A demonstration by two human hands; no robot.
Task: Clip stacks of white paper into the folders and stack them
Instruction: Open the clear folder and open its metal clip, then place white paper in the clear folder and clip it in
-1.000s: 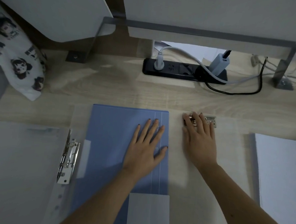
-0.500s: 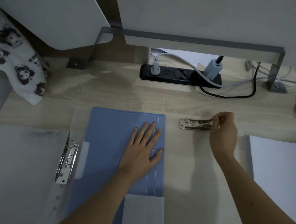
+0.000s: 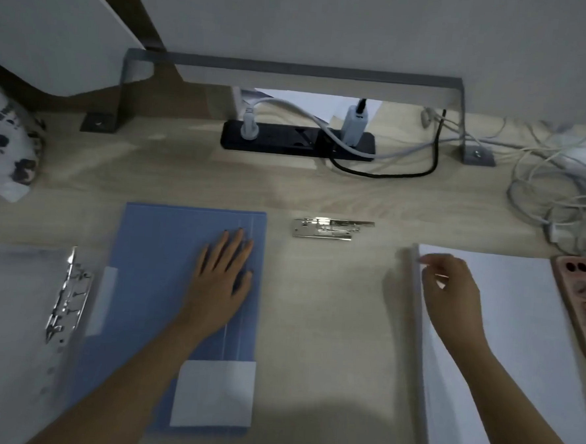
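Left hand flat, palm down, fingers spread, pressing on the blue folder near its right edge; not gripping anything. Right hand over the top-left corner of the white paper stack, fingers curled with thumb and forefinger close together at the stack's left edge; blurred, cannot tell whether it actually pinches any sheets.

Blue folder lies closed on the wooden desk, left of centre, with a white label at its lower right corner. Left of it, partly overlapping its left edge, a clear open folder with a metal ring clip mechanism standing up along its right side. A second flat metal clip lies on what looks like a translucent sheet between the blue folder and the paper stack, just beyond both hands, touched by neither.

Paper stack sits at the right of the desk, running down to the bottom edge of the view. Just right of it, a phone in a pink case, camera side up, partly cut off by the frame.

Far side of desk: black power strip with white plugs and a black cable, under a grey metal stand. Tangle of white cables at far right. Printed white fabric at far left.
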